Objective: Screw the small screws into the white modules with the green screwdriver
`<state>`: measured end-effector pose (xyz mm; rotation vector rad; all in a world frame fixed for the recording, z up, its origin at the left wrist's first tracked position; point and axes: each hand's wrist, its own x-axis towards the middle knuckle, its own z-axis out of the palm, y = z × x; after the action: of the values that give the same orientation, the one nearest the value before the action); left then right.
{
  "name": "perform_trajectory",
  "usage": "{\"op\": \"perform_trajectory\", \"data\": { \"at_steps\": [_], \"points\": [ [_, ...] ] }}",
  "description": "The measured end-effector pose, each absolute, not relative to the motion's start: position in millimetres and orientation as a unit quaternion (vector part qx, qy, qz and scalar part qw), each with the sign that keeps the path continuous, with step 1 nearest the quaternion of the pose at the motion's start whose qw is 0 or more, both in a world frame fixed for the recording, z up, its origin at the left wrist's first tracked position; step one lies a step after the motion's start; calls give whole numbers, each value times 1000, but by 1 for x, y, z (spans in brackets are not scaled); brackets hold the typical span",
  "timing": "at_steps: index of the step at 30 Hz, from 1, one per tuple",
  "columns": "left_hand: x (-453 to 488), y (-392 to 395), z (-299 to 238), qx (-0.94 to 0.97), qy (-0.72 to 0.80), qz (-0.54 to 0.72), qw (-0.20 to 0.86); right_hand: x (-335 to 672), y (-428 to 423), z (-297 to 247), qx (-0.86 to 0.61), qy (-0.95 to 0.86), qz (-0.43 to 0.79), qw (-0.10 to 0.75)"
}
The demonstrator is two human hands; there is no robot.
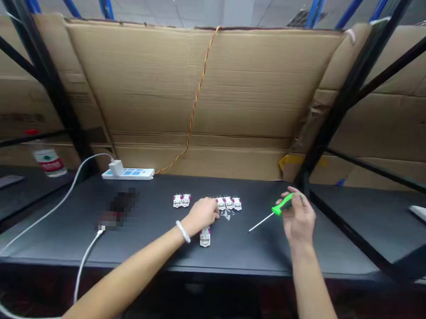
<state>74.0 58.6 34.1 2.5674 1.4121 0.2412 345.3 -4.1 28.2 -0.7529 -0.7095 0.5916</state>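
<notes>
While the right hand (298, 217) grips a green-handled screwdriver (282, 205), its tip pointing left and near, the left hand (203, 212) rests mid-table, fingers bunched; whether they pinch anything I cannot tell. A white block (205, 238) lies at that hand's near side, a white-and-purple pair (181, 200) to its far left, and a row of three (229, 203) to its right, with small loose pieces (226, 215) just nearer.

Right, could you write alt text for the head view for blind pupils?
A person's right hand holds a green-handled screwdriver above a black table while the left hand is among small white-and-purple parts. A white power strip lies behind, before a cardboard wall.
</notes>
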Motion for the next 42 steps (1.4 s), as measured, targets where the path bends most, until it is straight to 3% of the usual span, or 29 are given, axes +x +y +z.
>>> {"op": "perform_trajectory", "data": {
  "at_steps": [9, 15, 30, 42],
  "points": [
    [77, 60, 30, 873, 469, 85, 106, 344, -6, 28, -362, -338, 282, 822],
    [53, 46, 47, 860, 469, 169, 111, 344, -7, 28, -359, -338, 287, 821],
    [3, -25, 29, 857, 398, 245, 216, 346, -9, 24, -374, -364, 279, 806],
    [12, -22, 3, 899, 343, 242, 129, 345, -9, 22, -374, -376, 275, 802]
  ]
}}
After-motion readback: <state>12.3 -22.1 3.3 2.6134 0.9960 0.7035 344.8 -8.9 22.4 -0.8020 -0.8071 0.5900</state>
